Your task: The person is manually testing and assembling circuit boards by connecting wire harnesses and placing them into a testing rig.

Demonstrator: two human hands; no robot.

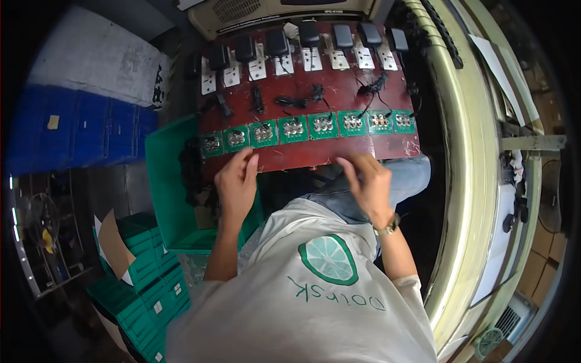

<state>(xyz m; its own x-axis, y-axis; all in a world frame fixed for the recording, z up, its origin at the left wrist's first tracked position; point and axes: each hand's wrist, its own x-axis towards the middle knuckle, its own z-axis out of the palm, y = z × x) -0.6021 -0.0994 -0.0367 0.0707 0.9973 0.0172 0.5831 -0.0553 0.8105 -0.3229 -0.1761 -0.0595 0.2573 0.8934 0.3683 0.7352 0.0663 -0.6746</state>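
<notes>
A dark red board lies in front of me, with a row of green circuit boards along its near side. Each carries a cluster of round metallic parts. My left hand is at the near edge, just below the left-hand boards, thumb and forefinger slightly apart with nothing visible between them. Over the near edge right of the middle, my right hand has its thumb apart from its bent fingers, and no object shows in it. Black cable bundles lie behind the circuit boards. Black rectangular blocks sit on silvery plates along the far side.
A green crate stands at the left, with dark coiled material by the board. Stacked green bins are lower left, and blue boxes farther off. A beige machine backs the board. A pale metal rail runs along the right.
</notes>
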